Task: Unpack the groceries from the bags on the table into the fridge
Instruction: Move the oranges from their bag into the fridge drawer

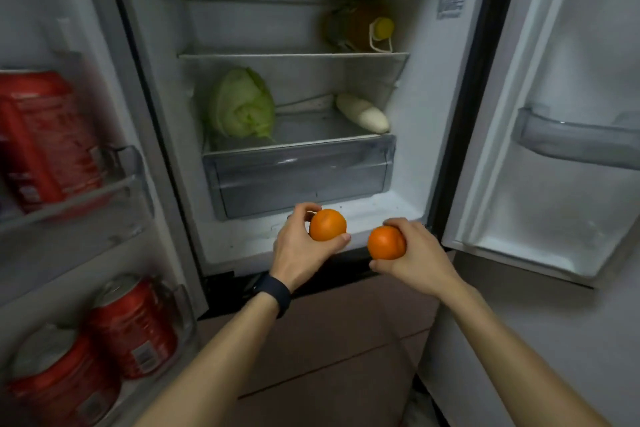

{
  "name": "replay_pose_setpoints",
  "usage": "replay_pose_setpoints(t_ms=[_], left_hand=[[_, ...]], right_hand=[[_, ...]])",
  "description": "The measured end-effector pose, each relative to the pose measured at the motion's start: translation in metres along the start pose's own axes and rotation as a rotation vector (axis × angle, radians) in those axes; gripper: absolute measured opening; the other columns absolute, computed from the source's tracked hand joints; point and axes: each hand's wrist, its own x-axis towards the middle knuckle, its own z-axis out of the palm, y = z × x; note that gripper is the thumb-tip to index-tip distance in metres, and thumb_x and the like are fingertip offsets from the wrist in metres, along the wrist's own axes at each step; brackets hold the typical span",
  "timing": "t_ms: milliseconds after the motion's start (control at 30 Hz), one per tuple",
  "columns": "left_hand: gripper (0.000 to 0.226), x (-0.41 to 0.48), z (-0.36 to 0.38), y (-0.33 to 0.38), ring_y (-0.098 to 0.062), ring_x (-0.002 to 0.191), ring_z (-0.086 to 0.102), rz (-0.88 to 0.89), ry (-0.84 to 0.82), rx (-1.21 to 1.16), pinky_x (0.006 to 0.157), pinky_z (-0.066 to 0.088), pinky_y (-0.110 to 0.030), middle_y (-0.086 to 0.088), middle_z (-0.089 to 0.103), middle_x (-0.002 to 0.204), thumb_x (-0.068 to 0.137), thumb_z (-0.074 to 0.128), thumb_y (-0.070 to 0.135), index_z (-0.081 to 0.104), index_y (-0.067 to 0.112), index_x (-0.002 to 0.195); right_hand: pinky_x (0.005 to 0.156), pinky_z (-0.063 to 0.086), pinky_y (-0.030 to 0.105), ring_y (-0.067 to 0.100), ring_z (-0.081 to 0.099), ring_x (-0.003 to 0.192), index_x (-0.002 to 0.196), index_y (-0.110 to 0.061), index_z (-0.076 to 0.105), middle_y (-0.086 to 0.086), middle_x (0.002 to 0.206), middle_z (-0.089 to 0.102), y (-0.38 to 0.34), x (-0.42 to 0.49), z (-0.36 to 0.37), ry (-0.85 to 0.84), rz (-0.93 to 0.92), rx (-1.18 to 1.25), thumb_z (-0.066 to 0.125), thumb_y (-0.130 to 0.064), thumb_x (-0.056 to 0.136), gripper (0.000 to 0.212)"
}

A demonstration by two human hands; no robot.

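forearms (221, 357) reach up from the bottom edge; left hand (298, 248) curls round the left orange (327, 225), right hand (417, 255) grips the right orange (385, 243), both mid-frame just below the clear drawer (301, 180) of the fridge (410, 149).

1. Both bare forearms are stretched forward, set apart at the elbows and drawn closer at the wrists.
2. The first orange (327, 225) is gripped by the left hand (299, 248), with the fingers curled over it and the thumb under it.
3. The second orange (386, 243) is gripped likewise by the right hand (417, 253).
4. A dark band (272, 293) is worn on the left wrist.
5. The hands are held near each other, not touching.
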Motion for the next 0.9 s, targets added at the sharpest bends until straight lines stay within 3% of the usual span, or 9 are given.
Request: replay_pose_setpoints(t_ms=[100,267,400,533,633,700,767,900], left_hand=[[0.073,0.049,0.0,-0.011,-0.017,0.105,0.056,-0.021,0.122,0.046,0.088,0.053,-0.038,0.008,0.046,0.122,0.066,0.087,0.048,0.045,0.037,0.125],[0.076,0.108,-0.011,-0.019,-0.02,0.111,0.05,-0.138,0.26,0.118,0.091,0.046,-0.028,0.003,0.032,0.128,0.069,0.088,0.036,0.048,0.029,0.133],[0.068,0.14,-0.026,-0.014,-0.016,0.105,0.051,-0.139,0.387,0.147,0.089,0.044,-0.025,0.0,0.037,0.127,0.069,0.088,0.037,0.053,0.031,0.128],[0.065,0.163,-0.038,-0.012,-0.01,0.099,0.059,-0.12,0.49,0.172,0.086,0.052,-0.029,0.003,0.055,0.121,0.067,0.088,0.046,0.055,0.035,0.122],[0.058,0.178,-0.04,-0.009,0.0,0.095,0.061,-0.132,0.508,0.151,0.079,0.053,-0.021,0.012,0.062,0.11,0.068,0.087,0.049,0.056,0.038,0.116],[0.056,0.184,-0.041,-0.01,0.002,0.094,0.062,-0.15,0.49,0.151,0.077,0.052,-0.018,0.018,0.063,0.106,0.068,0.086,0.052,0.057,0.04,0.114],[0.057,0.188,-0.041,-0.013,0.0,0.095,0.063,-0.157,0.479,0.19,0.08,0.054,-0.023,0.019,0.064,0.104,0.066,0.084,0.058,0.058,0.041,0.114],[0.055,0.192,-0.043,-0.018,0.002,0.093,0.06,-0.178,0.481,0.198,0.082,0.054,-0.029,0.021,0.062,0.103,0.068,0.08,0.062,0.057,0.042,0.113]], right_hand=[[0.091,0.046,0.035,0.018,0.053,0.112,0.136,-0.033,0.044,-0.003,0.134,0.047,-0.002,0.072,0.005,-0.044,-0.078,-0.014,0.084,-0.048,0.067,0.081],[0.089,0.046,0.035,0.019,0.051,0.109,0.136,-0.03,0.044,-0.004,0.139,0.04,-0.014,0.163,0.015,-0.14,-0.211,-0.008,0.083,-0.048,0.069,0.079],[0.088,0.047,0.034,0.023,0.056,0.114,0.138,-0.028,0.046,0.0,0.131,0.053,-0.029,0.22,0.022,-0.178,-0.339,0.016,0.082,-0.042,0.07,0.078],[0.091,0.048,0.032,0.018,0.056,0.109,0.14,-0.019,0.045,0.002,0.13,0.055,-0.031,0.246,0.046,-0.286,-0.18,0.384,0.088,-0.03,0.068,0.084],[0.072,0.048,0.024,0.019,0.059,0.101,0.14,-0.016,0.042,0.003,0.131,0.053,-0.027,0.259,0.061,-0.386,-0.019,0.645,0.087,-0.018,0.072,0.082],[0.063,0.048,0.025,0.023,0.065,0.096,0.132,-0.019,0.044,0.007,0.129,0.058,-0.024,0.265,0.069,-0.413,0.056,0.81,0.089,-0.02,0.068,0.079],[0.064,0.05,0.029,0.024,0.067,0.096,0.122,-0.022,0.048,0.007,0.123,0.06,-0.025,0.267,0.071,-0.414,0.095,0.904,0.089,-0.028,0.059,0.076],[0.068,0.051,0.035,0.025,0.064,0.092,0.108,-0.024,0.055,0.009,0.117,0.06,-0.025,0.271,0.07,-0.45,0.196,1.114,0.081,-0.013,0.075,0.044]])
